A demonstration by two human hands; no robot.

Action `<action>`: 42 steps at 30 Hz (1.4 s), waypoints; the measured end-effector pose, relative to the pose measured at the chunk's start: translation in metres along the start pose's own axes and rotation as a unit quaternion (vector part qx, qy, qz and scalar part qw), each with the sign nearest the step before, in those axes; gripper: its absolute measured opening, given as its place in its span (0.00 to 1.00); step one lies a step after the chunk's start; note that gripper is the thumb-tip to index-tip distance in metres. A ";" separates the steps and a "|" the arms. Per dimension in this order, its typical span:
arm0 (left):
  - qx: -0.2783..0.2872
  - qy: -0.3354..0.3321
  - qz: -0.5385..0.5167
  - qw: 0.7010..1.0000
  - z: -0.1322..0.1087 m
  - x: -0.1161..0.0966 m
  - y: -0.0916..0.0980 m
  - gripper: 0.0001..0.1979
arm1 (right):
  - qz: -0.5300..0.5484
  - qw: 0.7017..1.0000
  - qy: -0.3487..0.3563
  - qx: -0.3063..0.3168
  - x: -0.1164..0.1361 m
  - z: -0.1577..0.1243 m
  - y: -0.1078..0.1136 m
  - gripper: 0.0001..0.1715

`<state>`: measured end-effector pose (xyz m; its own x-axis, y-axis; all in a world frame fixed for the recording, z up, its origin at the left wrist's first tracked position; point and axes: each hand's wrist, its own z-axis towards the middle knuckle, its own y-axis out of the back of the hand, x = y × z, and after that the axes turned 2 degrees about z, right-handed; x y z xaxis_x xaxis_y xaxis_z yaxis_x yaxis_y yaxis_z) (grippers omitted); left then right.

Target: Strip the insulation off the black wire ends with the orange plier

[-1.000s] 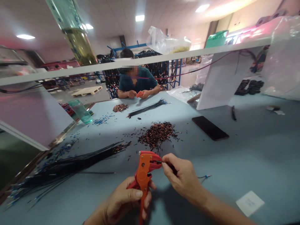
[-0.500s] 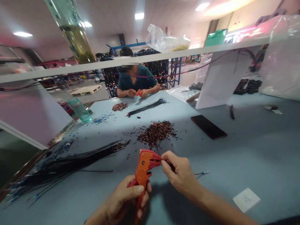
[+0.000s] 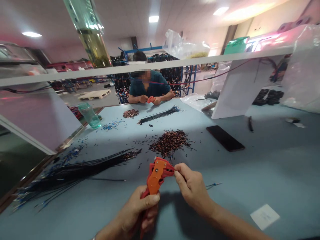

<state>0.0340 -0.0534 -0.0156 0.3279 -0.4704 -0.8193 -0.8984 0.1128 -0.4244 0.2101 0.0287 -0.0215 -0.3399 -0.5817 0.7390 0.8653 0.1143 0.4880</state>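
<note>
Right now my left hand (image 3: 138, 203) is clamped around the handles of an orange-and-red wire stripper (image 3: 156, 173), its head tilted up above the bench (image 3: 240, 186). Taking that head as the centre of a dial, my left hand sits at 7 o'clock and my right hand (image 3: 191, 181) just past 3. The right thumb and forefinger are pinched together on a thin dark wire (image 3: 210, 185), right at the tool's nose; my hand hides most of it, but a blue-tipped end shows beyond my wrist at 3 o'clock.

Toward 1 o'clock lies a loose pile of short dark and coppery pieces (image 3: 172, 143). At 9 I have a long bundle of black wires (image 3: 82, 171). A dark phone (image 3: 226, 138) lies flat at 2, a white paper square (image 3: 265, 216) near 4. Up at 12, across the bench, a co-worker (image 3: 150, 85) leans on their forearms, a small red tool (image 3: 151, 99) at their hands.
</note>
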 end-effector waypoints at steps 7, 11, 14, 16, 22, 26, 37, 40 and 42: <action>0.019 -0.087 -0.018 0.996 -0.003 -0.007 0.008 0.17 | 0.026 0.997 -0.061 0.031 -0.009 0.007 0.003 0.12; -0.059 -0.179 0.040 0.981 -0.002 -0.012 0.015 0.18 | 0.067 0.990 -0.111 0.048 -0.007 0.009 0.009 0.14; -0.123 -0.220 0.135 0.958 -0.001 -0.013 0.022 0.17 | 0.116 0.979 -0.146 0.080 -0.004 0.010 0.012 0.14; -0.160 -0.251 0.229 0.927 -0.002 -0.013 0.025 0.15 | 0.150 0.969 -0.164 0.109 -0.003 0.010 0.013 0.14; -0.183 -0.370 0.562 0.717 -0.002 -0.010 0.023 0.17 | 0.294 0.902 -0.273 0.162 -0.006 0.009 0.009 0.15; -0.148 -0.386 0.687 0.597 0.003 -0.005 0.019 0.21 | 0.396 0.842 -0.338 0.140 -0.001 0.007 0.005 0.15; -0.139 -0.404 0.700 0.572 0.007 -0.004 0.021 0.22 | 0.426 0.825 -0.320 0.187 0.009 0.001 -0.002 0.12; -0.137 -0.408 0.696 0.575 0.006 -0.005 0.020 0.23 | 0.422 0.828 -0.305 0.208 0.012 0.001 -0.003 0.12; -0.133 -0.405 0.698 0.576 0.005 -0.005 0.019 0.23 | 0.419 0.832 -0.299 0.205 0.014 0.001 -0.002 0.12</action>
<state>0.0165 -0.0441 -0.0215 -0.8350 0.4912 -0.2479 -0.4303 -0.3022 0.8506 0.2030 0.0211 -0.0120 0.0908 0.3316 0.9390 0.7342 0.6148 -0.2881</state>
